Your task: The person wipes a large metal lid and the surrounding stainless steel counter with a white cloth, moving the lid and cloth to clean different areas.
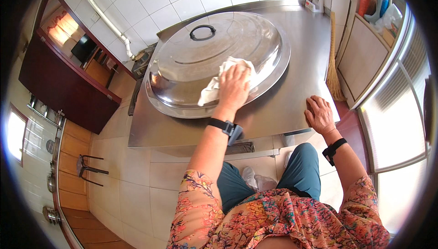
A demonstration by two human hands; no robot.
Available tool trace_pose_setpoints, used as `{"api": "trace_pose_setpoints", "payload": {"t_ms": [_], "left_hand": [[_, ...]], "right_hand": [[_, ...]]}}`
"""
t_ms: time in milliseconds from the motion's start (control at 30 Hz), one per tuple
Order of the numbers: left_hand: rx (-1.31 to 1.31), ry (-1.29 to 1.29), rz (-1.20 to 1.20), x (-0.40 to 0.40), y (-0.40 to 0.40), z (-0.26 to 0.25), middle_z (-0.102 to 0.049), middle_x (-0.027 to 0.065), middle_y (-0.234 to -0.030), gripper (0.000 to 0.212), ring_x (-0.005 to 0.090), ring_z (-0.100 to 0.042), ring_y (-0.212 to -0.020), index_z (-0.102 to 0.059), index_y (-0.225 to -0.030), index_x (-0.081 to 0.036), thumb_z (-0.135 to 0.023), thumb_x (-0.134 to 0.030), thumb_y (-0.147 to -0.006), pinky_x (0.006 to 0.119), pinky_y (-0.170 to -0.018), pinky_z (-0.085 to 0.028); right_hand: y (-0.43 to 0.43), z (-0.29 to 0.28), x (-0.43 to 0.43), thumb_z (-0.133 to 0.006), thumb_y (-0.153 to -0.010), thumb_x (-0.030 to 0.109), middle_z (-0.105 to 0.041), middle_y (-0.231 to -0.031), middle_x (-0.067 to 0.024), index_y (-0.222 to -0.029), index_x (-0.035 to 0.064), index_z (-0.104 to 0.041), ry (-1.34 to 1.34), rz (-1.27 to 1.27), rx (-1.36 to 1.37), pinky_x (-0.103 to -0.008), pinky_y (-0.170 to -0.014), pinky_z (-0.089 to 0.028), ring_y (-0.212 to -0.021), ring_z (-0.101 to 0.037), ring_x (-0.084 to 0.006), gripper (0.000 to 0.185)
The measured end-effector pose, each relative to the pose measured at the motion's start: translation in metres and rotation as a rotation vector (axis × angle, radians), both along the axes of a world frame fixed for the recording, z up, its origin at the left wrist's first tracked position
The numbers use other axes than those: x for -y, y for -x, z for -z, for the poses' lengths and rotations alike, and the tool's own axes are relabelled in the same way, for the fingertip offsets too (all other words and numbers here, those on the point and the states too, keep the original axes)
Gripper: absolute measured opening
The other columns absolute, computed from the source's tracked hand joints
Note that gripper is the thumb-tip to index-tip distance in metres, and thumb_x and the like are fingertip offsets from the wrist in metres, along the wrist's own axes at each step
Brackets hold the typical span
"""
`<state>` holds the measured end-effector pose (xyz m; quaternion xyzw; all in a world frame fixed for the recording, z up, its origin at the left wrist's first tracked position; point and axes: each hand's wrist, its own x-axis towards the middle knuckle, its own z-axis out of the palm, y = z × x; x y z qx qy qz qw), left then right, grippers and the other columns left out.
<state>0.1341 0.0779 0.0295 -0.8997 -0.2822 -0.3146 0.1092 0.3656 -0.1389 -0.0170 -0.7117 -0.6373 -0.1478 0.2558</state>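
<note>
My left hand point(234, 86) presses a white cloth point(236, 63) onto the front slope of a large round metal lid point(205, 55). One corner of the cloth hangs toward the lid's rim, left of my wrist. A dark loop handle point(202, 32) stands on the lid's top, beyond my hand. The lid lies on a stainless steel stove top point(301, 50). At the right front corner of that steel surface rests my right hand point(320, 112), its fingers loosely curled over the metal and no object visible in it.
A straw broom point(333, 67) leans along the right side of the steel top. White plastic holder point(314, 4) stands in the back corner. On the left are a dark red door point(65, 77) and a small stool point(89, 169). Shelves with bottles point(381, 4) are at the upper right.
</note>
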Motion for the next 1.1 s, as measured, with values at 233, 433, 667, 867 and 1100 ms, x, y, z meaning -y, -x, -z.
{"api": "trace_pose_setpoints", "payload": {"t_ms": [233, 433, 667, 867, 1100], "left_hand": [[0.077, 0.161, -0.423, -0.083, 0.121, 0.011, -0.042, 0.0102, -0.133, 0.043, 0.0292, -0.035, -0.125, -0.048, -0.126, -0.014, -0.049, -0.030, -0.086, 0.049, -0.102, -0.025], [0.151, 0.420, -0.691, -0.122, 0.191, 0.015, -0.037, 0.0144, -0.133, 0.049, 0.0331, -0.031, -0.126, -0.040, -0.132, -0.015, -0.042, -0.036, -0.088, 0.054, -0.099, -0.030], [-0.057, 0.261, -0.448, -0.054, 0.043, -0.005, -0.036, 0.0095, -0.137, 0.051, 0.0272, -0.028, -0.130, -0.039, -0.132, -0.019, -0.050, -0.035, -0.085, 0.069, -0.093, -0.024], [-0.185, -0.009, -0.109, 0.011, -0.053, 0.004, -0.040, 0.0072, -0.131, 0.047, 0.0261, -0.032, -0.126, -0.046, -0.126, -0.019, -0.054, -0.027, -0.080, 0.066, -0.093, -0.024], [-0.107, -0.019, -0.025, 0.028, -0.022, 0.010, -0.039, 0.0071, -0.134, 0.045, 0.0230, -0.031, -0.128, -0.048, -0.127, -0.017, -0.052, -0.030, -0.084, 0.054, -0.102, -0.020]], "right_hand": [[0.000, 0.000, 0.004, -0.057, -0.076, 0.022, -0.052, -0.109, -0.0130, -0.107, 0.0040, -0.055, -0.013, 0.018, -0.011, -0.0393, -0.089, -0.038, -0.102, -0.049, -0.0302, 0.036], [0.006, 0.001, -0.002, -0.058, -0.074, 0.021, -0.052, -0.109, -0.0135, -0.107, 0.0050, -0.055, -0.002, 0.034, -0.031, -0.0395, -0.089, -0.037, -0.103, -0.049, -0.0299, 0.037], [0.001, 0.001, 0.001, -0.058, -0.075, 0.022, -0.052, -0.109, -0.0128, -0.106, 0.0054, -0.056, -0.017, 0.060, -0.006, -0.0395, -0.090, -0.037, -0.104, -0.049, -0.0296, 0.036], [0.002, 0.002, -0.002, -0.057, -0.076, 0.022, -0.052, -0.108, -0.0128, -0.107, 0.0048, -0.056, 0.005, 0.021, -0.034, -0.0395, -0.090, -0.037, -0.103, -0.049, -0.0298, 0.036], [-0.002, 0.002, 0.001, -0.058, -0.075, 0.022, -0.052, -0.107, -0.0133, -0.106, 0.0050, -0.056, -0.013, 0.018, -0.009, -0.0397, -0.088, -0.038, -0.102, -0.050, -0.0301, 0.036]]}}
